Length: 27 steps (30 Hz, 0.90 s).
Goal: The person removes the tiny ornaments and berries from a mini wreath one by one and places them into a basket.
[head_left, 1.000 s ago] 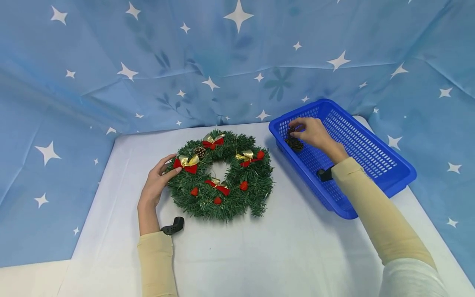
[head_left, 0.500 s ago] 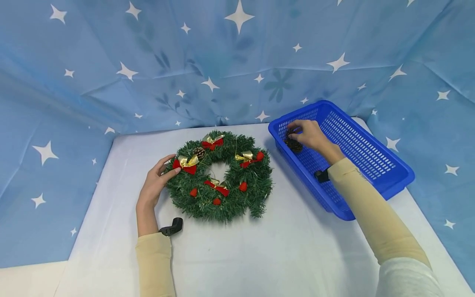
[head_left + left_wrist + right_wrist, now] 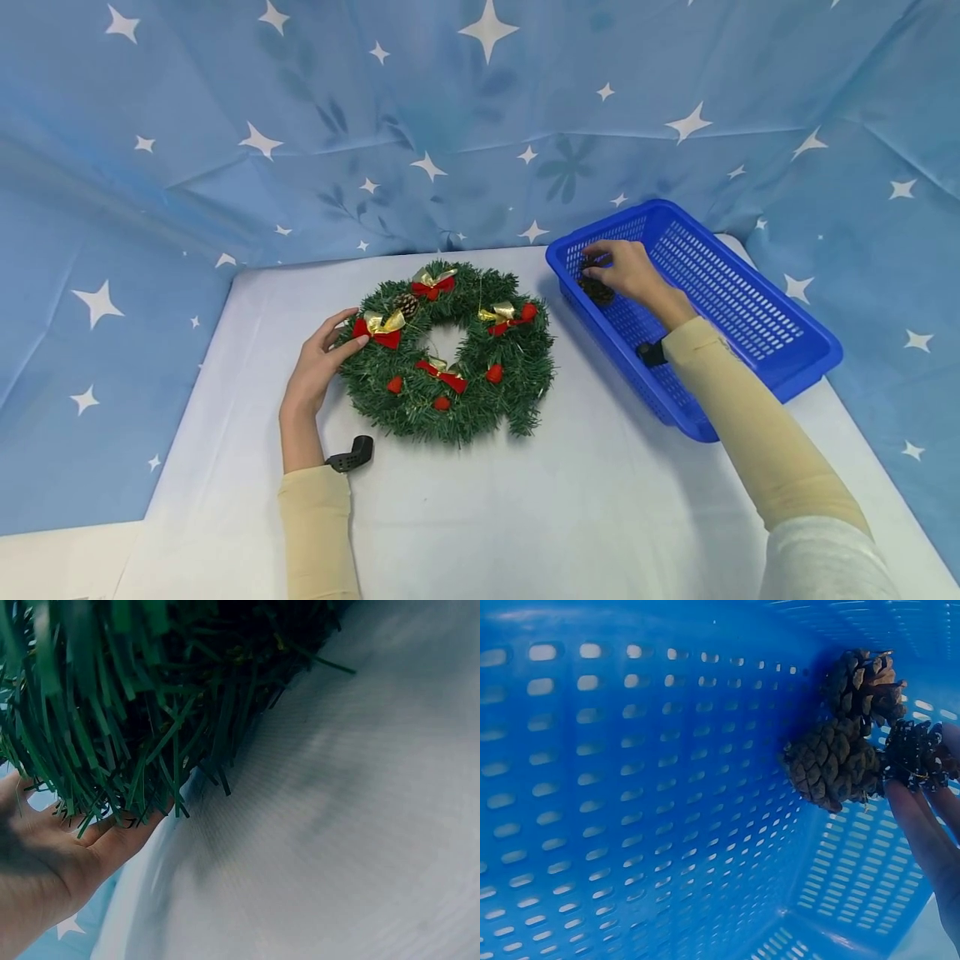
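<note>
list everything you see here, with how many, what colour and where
Wreath: 1, green, left of the basket
Bows: 4, red and gold, on the wreath
Berries: at least 4, red, on the wreath
Small pine cone: 1, brown, on the wreath's upper left
Basket: 1, blue, right side of the table
Loose pine cones: 2, brown, in the basket's left end
Dark pine cone: 1, blackish, in the right hand
Tablecloth: 1, white, under everything
Backdrop: blue with white stars, behind and at the sides
Wrist devices: 2, black, one per wrist
Sleeves: 2, beige, on both forearms
Left hand: 1, bare, gripping the wreath's left edge
Right hand: 1, bare, inside the basket
</note>
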Available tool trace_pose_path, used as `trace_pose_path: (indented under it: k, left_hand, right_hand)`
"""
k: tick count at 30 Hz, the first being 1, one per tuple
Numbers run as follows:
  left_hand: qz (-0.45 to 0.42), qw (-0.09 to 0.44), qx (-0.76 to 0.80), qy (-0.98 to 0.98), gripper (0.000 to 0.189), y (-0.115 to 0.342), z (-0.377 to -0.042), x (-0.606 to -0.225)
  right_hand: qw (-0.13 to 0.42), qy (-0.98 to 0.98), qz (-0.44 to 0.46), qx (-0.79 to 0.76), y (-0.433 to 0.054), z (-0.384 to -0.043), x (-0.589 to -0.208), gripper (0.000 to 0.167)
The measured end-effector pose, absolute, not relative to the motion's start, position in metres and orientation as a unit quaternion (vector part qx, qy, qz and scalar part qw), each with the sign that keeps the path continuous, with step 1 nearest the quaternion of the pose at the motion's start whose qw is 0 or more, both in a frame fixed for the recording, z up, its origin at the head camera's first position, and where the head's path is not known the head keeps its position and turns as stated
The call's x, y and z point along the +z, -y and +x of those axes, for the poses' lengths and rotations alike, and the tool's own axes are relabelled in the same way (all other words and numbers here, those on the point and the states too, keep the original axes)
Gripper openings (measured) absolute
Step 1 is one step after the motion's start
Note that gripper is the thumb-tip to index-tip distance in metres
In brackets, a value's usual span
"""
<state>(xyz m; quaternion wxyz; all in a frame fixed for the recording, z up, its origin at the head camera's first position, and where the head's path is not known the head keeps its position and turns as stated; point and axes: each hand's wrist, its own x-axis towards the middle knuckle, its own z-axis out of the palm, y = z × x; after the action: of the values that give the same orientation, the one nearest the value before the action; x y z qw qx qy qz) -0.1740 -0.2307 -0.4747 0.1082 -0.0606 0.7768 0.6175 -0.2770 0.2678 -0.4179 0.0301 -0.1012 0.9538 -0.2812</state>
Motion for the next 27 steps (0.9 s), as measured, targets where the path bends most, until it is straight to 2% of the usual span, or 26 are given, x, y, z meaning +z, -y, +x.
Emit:
trace_pose_path:
  k: [14,27]
  left_hand:
    - [-0.060,0.106,0.619,-0.776,0.069,0.230,-0.176,-0.476]
    - [-0.059,0.105,0.620,-0.775,0.069,0.231,-0.174,-0.478]
  right_hand:
    - [-0.005,-0.951,-0.106,-0.291,-0.275,-0.273,-0.421,0.040]
    - [0.005,-0.947,-0.098,-0.304,-0.280,-0.269,-0.420,0.040]
